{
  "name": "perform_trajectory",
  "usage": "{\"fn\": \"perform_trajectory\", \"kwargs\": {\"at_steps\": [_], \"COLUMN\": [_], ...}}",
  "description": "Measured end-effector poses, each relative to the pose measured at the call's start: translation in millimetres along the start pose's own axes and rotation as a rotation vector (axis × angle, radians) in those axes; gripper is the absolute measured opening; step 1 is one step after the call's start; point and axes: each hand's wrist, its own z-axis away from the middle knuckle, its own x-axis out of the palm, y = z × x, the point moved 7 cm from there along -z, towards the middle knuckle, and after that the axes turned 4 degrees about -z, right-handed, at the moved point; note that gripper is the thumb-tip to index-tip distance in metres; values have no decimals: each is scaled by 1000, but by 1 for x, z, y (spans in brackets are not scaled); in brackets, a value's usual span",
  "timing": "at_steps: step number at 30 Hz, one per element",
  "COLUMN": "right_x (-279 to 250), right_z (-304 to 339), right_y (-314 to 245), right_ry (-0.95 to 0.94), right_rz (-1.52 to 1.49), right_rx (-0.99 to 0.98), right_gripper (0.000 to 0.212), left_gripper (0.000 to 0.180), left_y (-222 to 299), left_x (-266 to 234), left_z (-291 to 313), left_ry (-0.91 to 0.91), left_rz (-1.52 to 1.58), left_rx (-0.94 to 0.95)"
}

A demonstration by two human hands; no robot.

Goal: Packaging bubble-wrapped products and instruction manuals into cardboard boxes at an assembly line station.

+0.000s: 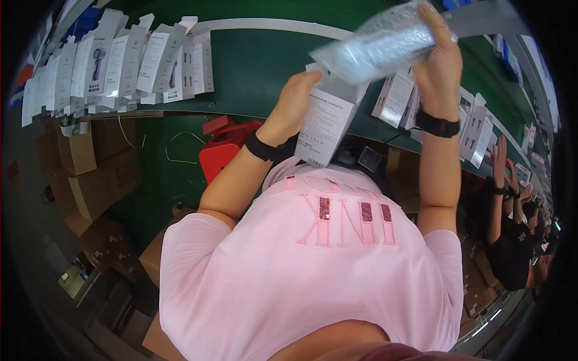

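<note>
Gripping a bubble-wrapped blue item point(382, 53) in your right fingers point(440, 30), you hold an open white box point(324, 126) near it in your left fingers point(309, 79).

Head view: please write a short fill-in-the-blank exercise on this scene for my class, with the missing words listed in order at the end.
1. The hand holding the bubble-wrapped item is the person's ____ one.
2. The left hand holds a box whose main colour is ____.
3. In the picture, the red object is to the ____ of that box.
4. The person's shirt is ____.

Missing words: right; white; left; pink.
</note>
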Motion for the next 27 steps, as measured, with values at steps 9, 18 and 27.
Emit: {"fn": "perform_trajectory", "kwargs": {"at_steps": [9, 18, 27], "right_x": [60, 47, -76], "right_z": [19, 89, -35], "right_y": [24, 46, 116], "right_ry": [-322, -791, -146], "right_rz": [595, 1202, 1156], "right_rx": [185, -72, 112], "right_gripper": [11, 23, 32], "left_gripper": [37, 37, 43], "left_y": [35, 44, 24], "left_x": [24, -25, -122], "left_z": [21, 17, 39], "left_ry": [-201, -35, 241], "left_rz": [-274, -450, -632], "left_rx": [104, 302, 139]}}
